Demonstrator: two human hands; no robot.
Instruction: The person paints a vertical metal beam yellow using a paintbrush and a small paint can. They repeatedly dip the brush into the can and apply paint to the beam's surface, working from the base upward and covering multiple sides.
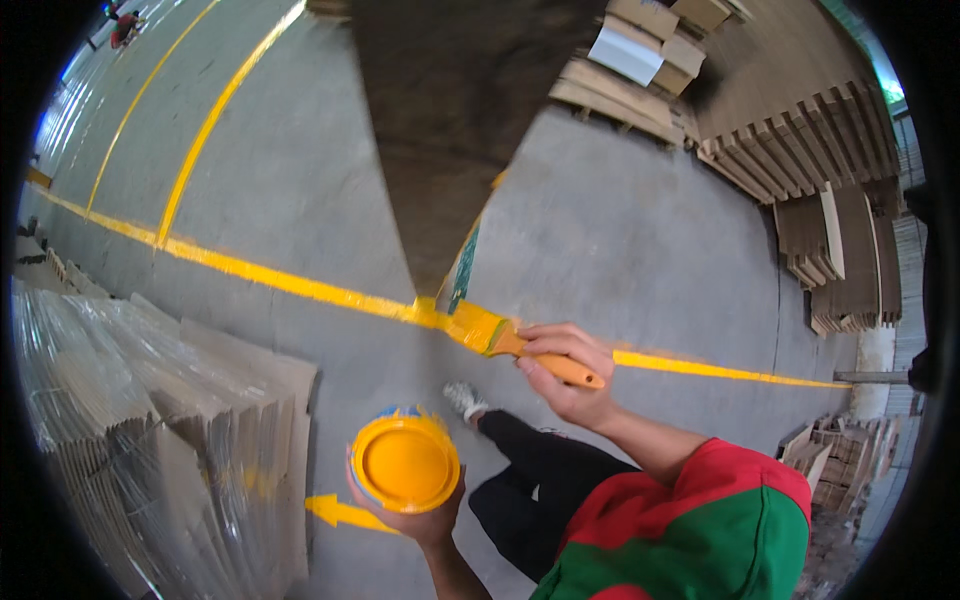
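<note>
Beside the foot of a dark pillar (440,160), at the yellow floor line (300,287), the right grip (568,370) is pinching the orange handle of a flat brush (478,330) between thumb and fingers. The yellow-coated bristles are pointing leftward at the pillar's base; whether they are touching it, I cannot tell. For a crisp edge, this step is probably calling for a moderate load, short strokes along the line and bristle tips doing the finest corner work.

Lower left of the brush, the left grip (430,512) is cradling a round, open can (412,421), its fingers curving around the side. The can is holding smooth yellow paint (405,465), the depth not showing. Paint is coating the rim and blue is showing outside, so tilting would likely be risking drips.
</note>
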